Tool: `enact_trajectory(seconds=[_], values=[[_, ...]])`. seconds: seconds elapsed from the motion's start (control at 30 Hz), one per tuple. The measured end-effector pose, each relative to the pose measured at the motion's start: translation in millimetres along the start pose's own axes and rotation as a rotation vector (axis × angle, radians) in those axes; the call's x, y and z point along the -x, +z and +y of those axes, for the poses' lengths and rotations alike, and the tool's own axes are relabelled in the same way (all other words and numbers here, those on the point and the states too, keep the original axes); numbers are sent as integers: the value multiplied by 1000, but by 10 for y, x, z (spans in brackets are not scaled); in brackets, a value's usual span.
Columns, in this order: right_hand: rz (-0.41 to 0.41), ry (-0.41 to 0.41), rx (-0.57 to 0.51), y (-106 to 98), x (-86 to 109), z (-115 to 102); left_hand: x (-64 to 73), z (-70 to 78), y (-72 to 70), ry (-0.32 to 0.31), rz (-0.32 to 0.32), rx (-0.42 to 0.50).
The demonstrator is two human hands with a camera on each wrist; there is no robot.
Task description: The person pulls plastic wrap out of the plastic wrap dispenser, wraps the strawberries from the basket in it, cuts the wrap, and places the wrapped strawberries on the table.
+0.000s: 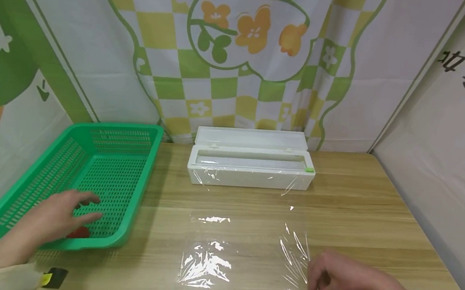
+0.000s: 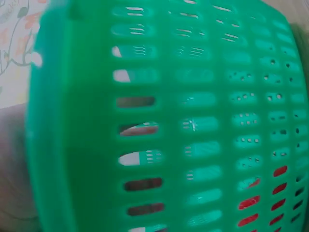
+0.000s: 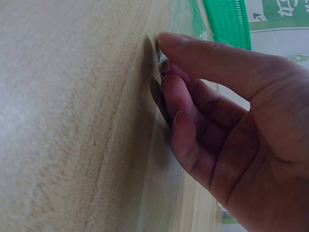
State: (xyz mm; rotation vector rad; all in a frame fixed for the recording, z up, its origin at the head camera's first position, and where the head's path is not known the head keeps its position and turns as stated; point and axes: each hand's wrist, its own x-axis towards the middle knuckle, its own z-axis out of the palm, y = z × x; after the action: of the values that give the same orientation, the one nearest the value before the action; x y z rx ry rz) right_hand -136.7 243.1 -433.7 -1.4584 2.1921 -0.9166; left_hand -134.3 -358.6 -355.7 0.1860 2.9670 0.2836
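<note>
In the head view my left hand (image 1: pixel 55 216) reaches over the near rim into a green basket (image 1: pixel 138 187), its fingers spread and loosely bent. A red object (image 1: pixel 79 232) lies partly under that hand, its kind hidden. Through the basket wall (image 2: pixel 91 121), the left wrist view shows red (image 2: pixel 248 203) in the slots. My right hand (image 1: pixel 343 277) pinches the right edge of clear plastic wrap (image 1: pixel 206 264) near the table's front. The wrap stretches from a white dispenser box (image 1: pixel 250 179). Thumb and curled fingers (image 3: pixel 217 63) meet at the film in the right wrist view.
The dispenser's lid (image 1: pixel 251 139) stands raised at the back, with a small green piece (image 1: pixel 309 169) at the box's right end. A black and yellow item (image 1: pixel 53 278) is by the left cuff. Printed curtains enclose the wooden table (image 1: pixel 377 215) on three sides.
</note>
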Motion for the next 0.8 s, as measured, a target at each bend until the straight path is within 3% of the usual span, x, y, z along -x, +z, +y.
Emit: enact_trajectory(seconds=[0.23, 0.8], values=[[-4, 2, -2, 2, 4, 4, -18, -98, 53, -20, -93, -24], [-14, -3, 3, -1, 10, 19, -97, -205, 123, -22, -258, 45]])
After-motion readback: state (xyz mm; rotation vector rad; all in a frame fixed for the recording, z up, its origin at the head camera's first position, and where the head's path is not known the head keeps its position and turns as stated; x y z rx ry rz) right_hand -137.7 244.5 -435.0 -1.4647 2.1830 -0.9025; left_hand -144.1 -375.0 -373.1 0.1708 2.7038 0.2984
